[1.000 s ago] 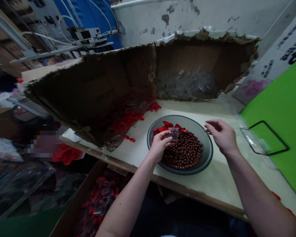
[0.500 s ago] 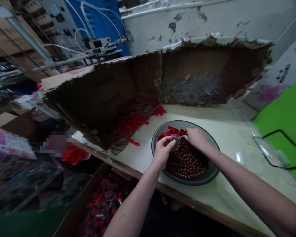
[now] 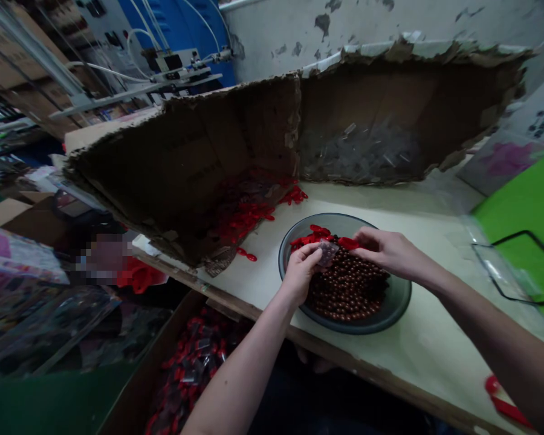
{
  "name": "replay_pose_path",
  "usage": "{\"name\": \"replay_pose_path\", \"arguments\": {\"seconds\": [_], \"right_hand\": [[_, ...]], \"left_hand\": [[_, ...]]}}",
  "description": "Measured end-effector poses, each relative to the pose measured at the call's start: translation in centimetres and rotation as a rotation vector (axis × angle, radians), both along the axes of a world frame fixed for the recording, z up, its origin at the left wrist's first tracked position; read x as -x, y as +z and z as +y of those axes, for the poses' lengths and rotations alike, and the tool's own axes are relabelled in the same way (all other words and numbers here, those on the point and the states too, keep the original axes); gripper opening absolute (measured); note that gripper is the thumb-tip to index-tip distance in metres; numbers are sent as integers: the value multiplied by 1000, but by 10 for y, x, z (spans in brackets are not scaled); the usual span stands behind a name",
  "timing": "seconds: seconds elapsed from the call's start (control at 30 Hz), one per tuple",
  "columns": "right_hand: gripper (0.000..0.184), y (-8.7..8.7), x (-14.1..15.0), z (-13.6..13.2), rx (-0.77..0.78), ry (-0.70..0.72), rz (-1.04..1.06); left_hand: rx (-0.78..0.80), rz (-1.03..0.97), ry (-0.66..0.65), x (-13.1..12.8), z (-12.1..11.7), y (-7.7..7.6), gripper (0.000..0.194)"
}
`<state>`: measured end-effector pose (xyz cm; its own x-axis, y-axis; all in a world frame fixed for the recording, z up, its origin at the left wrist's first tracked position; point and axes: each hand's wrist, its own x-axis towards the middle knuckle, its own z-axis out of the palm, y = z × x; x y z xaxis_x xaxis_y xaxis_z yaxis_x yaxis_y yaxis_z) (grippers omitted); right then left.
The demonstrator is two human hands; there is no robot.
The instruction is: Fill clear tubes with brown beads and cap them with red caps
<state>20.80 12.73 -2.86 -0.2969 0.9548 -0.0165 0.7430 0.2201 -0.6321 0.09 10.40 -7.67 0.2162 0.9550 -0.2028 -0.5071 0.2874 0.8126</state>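
Note:
My left hand (image 3: 301, 273) grips a small clear plastic cup or packet (image 3: 329, 252) above the edge of a grey bowl (image 3: 333, 219). Brown round beads (image 3: 347, 284) fill most of the bowl, and glossy red pieces (image 3: 309, 239) lie along their far side. My right hand (image 3: 390, 254) reaches in from the right, its fingertips pinching one red piece (image 3: 348, 243) close to the clear item. The left hand hides part of the bowl's near rim.
A torn cardboard box (image 3: 236, 133) stands on the cream table (image 3: 417, 344) beyond the bowl, holding clear plastic pieces (image 3: 360, 151) and spilled red pieces (image 3: 247, 217). A lower carton of red packets (image 3: 185, 362) sits below the table's near edge. A green board (image 3: 526, 223) lies to the right.
My right hand has come from beside the bowl to the red pieces, next to the clear item. The left hand stays over the bowl's left side, and the view has shifted slightly.

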Motion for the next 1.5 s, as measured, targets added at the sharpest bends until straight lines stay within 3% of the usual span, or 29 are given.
{"name": "replay_pose_path", "arguments": {"seconds": [0.33,0.43,0.73,0.87,1.0,1.1,1.37,1.5], "right_hand": [[32,50,4,2,84,242,-191],[26,58,4,7,154,280,-288],[21,68,15,24,154,360,-455],[21,63,22,28,209,323,-192],[34,47,28,22,330,138,227],[34,37,32,13,396,21,446],[29,37,33,3,473,-11,491],[36,24,37,-3,510,-132,601]], "left_hand": [[-164,236,-115,-3,-5,-1,29],[-183,250,-117,-3,-5,0,28],[-246,317,-132,-1,-6,4,25],[-231,297,-151,-1,-6,3,25],[-120,166,-167,-1,-5,2,34],[-88,108,-162,-2,-5,2,39],[-171,181,-124,-2,-5,-2,31],[-232,295,-91,-1,-5,1,26]]}}
